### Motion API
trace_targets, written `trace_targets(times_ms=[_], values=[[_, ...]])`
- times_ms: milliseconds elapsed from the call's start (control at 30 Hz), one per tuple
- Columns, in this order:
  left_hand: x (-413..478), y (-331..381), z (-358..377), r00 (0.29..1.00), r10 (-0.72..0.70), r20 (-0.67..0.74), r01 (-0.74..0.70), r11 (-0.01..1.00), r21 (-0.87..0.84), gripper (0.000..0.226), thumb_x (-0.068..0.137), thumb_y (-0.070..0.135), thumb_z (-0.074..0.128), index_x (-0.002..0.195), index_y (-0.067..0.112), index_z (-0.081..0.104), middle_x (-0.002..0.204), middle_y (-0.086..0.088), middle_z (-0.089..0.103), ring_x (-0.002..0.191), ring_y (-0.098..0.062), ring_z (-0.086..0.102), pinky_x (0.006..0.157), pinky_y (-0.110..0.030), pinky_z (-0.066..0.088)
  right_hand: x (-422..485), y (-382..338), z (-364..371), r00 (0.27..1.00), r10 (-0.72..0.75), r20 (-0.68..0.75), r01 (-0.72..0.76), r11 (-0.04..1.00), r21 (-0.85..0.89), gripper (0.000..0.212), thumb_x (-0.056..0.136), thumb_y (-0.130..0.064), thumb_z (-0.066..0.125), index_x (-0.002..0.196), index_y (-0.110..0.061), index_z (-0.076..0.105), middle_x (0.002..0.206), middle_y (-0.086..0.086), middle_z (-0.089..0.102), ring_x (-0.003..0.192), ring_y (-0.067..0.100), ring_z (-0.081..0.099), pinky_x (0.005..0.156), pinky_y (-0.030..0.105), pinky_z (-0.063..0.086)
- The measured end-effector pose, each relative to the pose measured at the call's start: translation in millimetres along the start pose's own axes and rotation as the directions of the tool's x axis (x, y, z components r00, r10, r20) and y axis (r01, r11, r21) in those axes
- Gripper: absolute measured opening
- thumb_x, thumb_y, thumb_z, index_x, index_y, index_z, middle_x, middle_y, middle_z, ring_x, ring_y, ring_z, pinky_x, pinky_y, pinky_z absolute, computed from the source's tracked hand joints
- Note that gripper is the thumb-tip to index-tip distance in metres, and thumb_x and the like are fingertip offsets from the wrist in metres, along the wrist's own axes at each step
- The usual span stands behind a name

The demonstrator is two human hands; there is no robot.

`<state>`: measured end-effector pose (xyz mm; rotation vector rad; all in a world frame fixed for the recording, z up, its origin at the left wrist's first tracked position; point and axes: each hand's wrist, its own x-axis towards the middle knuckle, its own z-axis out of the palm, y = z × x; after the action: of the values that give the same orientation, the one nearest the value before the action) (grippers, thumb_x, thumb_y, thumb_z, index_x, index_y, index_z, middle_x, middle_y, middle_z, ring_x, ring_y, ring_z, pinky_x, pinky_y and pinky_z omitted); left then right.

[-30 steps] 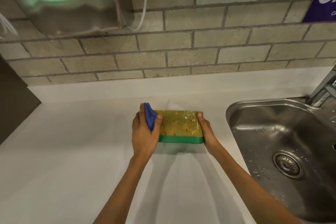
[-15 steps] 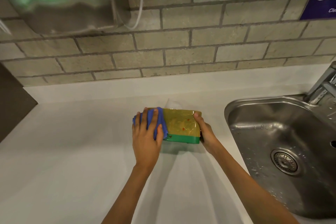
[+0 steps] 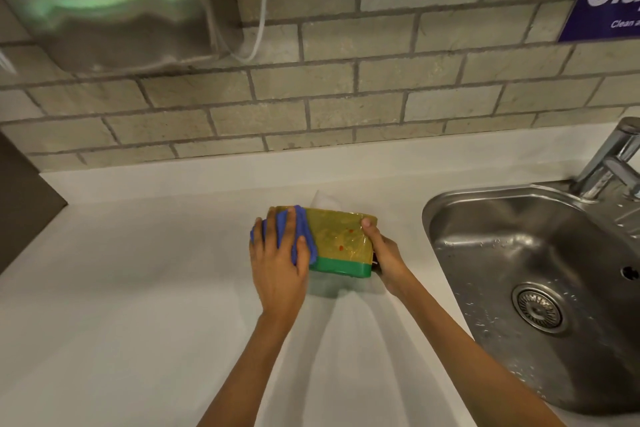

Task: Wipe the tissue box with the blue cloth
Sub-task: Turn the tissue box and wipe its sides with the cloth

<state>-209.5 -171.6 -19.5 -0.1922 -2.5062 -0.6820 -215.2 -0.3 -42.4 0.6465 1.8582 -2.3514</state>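
Tissue box between both hands (blue cloth left).

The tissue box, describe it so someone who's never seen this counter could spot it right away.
Start at the steel sink on the right, then move left along the white counter. The tissue box sits there between two hands. It is the only box: glossy yellow top, green band along the near side, blue cloth over its left end.
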Motion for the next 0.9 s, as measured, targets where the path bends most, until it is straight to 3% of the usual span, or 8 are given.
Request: trace_targets(times_ms=[67,233,300,400,500,600,733,900], values=[[7.1,15.3,2.1,0.996,-0.088,0.006,0.088,0.996,0.008,0.053,0.090,0.032,0.031,0.134,0.013,0.053,0.140,-0.020,0.051,0.130,-0.044,0.044,0.107,-0.055,0.035,-1.7,1.0,3.8,1.000,0.005,-0.002,-0.005,1.000,0.017,0.092,0.048,-0.068,0.060,0.117,-0.008,0.058,0.109,0.012,0.068,0.092,0.021,0.066,0.068,0.027,0.053],[-17.9,32.2,10.4,0.965,0.243,0.095,-0.251,0.965,0.078,0.052,0.096,0.041,0.025,0.134,0.018,0.053,0.136,-0.013,0.057,0.130,-0.036,0.047,0.107,-0.052,0.035,-4.3,0.2,4.6,1.000,-0.015,0.004,0.014,0.999,0.032,0.099,0.042,-0.071,0.063,0.117,-0.006,0.059,0.109,0.014,0.069,0.092,0.022,0.068,0.067,0.027,0.054],[-23.9,12.2,10.5,0.950,0.302,0.080,-0.307,0.949,0.066,0.053,0.097,0.041,0.023,0.133,0.014,0.053,0.136,-0.015,0.056,0.130,-0.036,0.045,0.107,-0.051,0.037,-4.2,-0.4,3.2,1.000,-0.006,0.013,0.006,0.999,0.032,0.095,0.047,-0.068,0.063,0.119,-0.006,0.057,0.112,0.015,0.068,0.095,0.024,0.067,0.069,0.028,0.054],[-16.8,-6.7,4.1,0.994,0.113,-0.009,-0.112,0.993,0.027,0.050,0.091,0.032,0.036,0.131,0.009,0.055,0.134,-0.021,0.056,0.126,-0.044,0.048,0.103,-0.058,0.040,-3.9,0.1,2.9,1.000,0.010,0.010,-0.010,1.000,0.029,0.086,0.057,-0.063,0.060,0.121,-0.005,0.056,0.110,0.013,0.067,0.095,0.023,0.065,0.071,0.028,0.053],[1.6,12.8,3.4,0.996,-0.080,-0.029,0.081,0.997,0.005,0.051,0.090,0.030,0.034,0.131,0.008,0.055,0.136,-0.021,0.054,0.125,-0.046,0.047,0.105,-0.057,0.038,-5.3,0.6,6.4,1.000,0.011,0.006,-0.011,1.000,0.025,0.091,0.050,-0.066,0.061,0.118,-0.006,0.057,0.107,0.011,0.068,0.093,0.021,0.066,0.074,0.030,0.054],[0.2,39.6,8.1,0.999,0.030,0.026,-0.031,0.999,0.031,0.051,0.090,0.032,0.033,0.133,0.015,0.054,0.136,-0.016,0.056,0.127,-0.040,0.049,0.107,-0.057,0.036,-6.9,1.0,6.8,1.000,-0.005,-0.007,0.005,0.999,0.032,0.100,0.041,-0.073,0.063,0.116,-0.006,0.059,0.108,0.013,0.070,0.096,0.023,0.067,0.084,0.035,0.055],[-16.9,31.0,11.8,0.955,0.286,0.079,-0.291,0.955,0.060,0.049,0.089,0.032,0.038,0.130,0.013,0.057,0.131,-0.015,0.061,0.124,-0.038,0.054,0.102,-0.059,0.039,-8.1,0.4,1.4,0.999,-0.024,0.023,0.024,0.999,0.027,0.099,0.043,-0.074,0.062,0.117,-0.008,0.060,0.106,0.010,0.071,0.095,0.021,0.068,0.079,0.031,0.055],[3.1,43.3,9.0,0.997,0.006,0.082,-0.007,1.000,0.014,0.053,0.090,0.032,0.030,0.134,0.012,0.053,0.134,-0.017,0.058,0.128,-0.038,0.049,0.111,-0.055,0.033,-9.0,-0.8,9.9,0.999,-0.010,0.032,0.009,1.000,0.014,0.101,0.043,-0.073,0.063,0.120,-0.007,0.057,0.113,0.013,0.068,0.103,0.025,0.065,0.096,0.040,0.050]])
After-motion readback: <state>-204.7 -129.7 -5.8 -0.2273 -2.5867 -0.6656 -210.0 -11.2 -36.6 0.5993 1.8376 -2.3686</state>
